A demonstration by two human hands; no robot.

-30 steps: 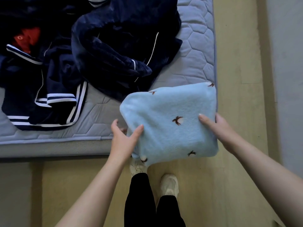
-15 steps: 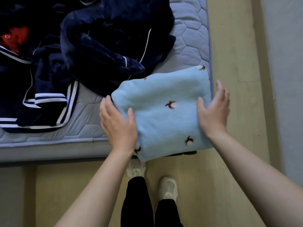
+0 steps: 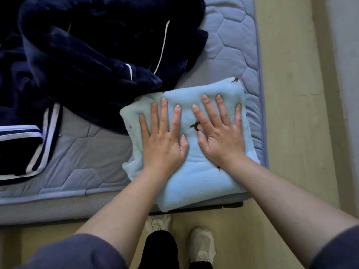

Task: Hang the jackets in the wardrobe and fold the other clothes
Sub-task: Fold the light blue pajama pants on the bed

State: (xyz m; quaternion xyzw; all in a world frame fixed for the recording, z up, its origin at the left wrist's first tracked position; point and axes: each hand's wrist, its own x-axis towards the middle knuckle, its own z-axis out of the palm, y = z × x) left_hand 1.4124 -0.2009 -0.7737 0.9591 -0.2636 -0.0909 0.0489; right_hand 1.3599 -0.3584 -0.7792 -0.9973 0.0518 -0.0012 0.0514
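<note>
Blue fleece [image 3: 194,181], folded on the mattress [image 3: 87,156] — left hand [image 3: 163,144] and right hand [image 3: 221,140] press it, fingers spread.

Folded fleece [image 3: 196,181] on mattress [image 3: 233,55] corner; hands [image 3: 194,136] flat on it; clothes pile [image 3: 87,55] behind-left.

You are standing in a bedroom of a home. In front of you lies a quilted grey-blue mattress [image 3: 233,45] with a heap of dark blue clothes [image 3: 87,55] thrown across it and a folded light blue fleece [image 3: 194,181] at its near corner. A pale yellow floor [image 3: 281,113] runs alongside to a plain wall [image 3: 345,74].
</note>
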